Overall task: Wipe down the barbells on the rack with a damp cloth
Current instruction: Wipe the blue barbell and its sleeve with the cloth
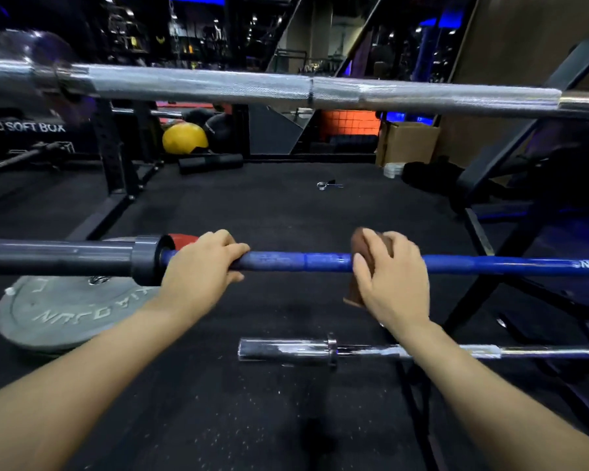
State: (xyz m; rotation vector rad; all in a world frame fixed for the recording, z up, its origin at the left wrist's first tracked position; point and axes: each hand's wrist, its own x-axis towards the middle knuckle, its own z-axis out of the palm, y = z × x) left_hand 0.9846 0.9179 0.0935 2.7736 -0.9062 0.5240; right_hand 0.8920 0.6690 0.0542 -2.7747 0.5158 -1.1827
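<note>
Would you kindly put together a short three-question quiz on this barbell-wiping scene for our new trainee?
1. True or false: the left hand grips the blue bar bare, without a cloth.
2. What does the right hand hold around the blue bar? A) brown cloth B) spray bottle C) collar clip
3. Fill in: a grey weight plate lies on the ____.

Key: 1 true; 2 A; 3 floor.

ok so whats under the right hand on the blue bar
A brown cloth is wrapped around the blue barbell, and the right hand grips it. The cloth shows above the fingers and hangs below the bar. The stretch of bar beneath it is covered.
</note>
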